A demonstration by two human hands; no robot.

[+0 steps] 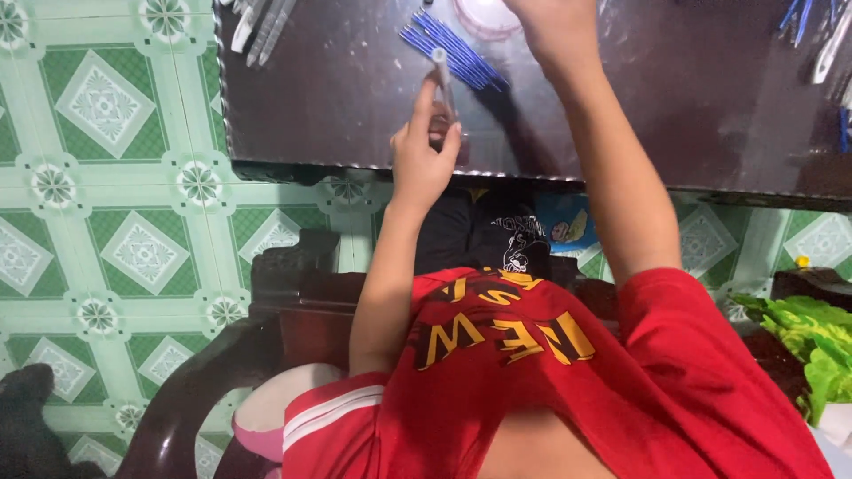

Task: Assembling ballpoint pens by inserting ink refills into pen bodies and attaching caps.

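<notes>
My left hand (424, 146) is closed around a clear pen barrel (442, 75), holding it upright over the near edge of a dark glossy table (337, 106). Just beyond it lies a bunch of blue pen refills (453, 49). My right hand (555, 27) reaches farther across the table toward the top edge of the view, near a round clear lid (486, 16); its fingers are cut off, so I cannot tell what it holds.
More clear pen barrels (259, 25) lie at the table's far left, and blue and white pen parts (825, 44) at its far right. Green patterned floor tiles (106, 177) spread to the left. A dark wooden chair (266, 328) and a green plant (812, 341) sit close by.
</notes>
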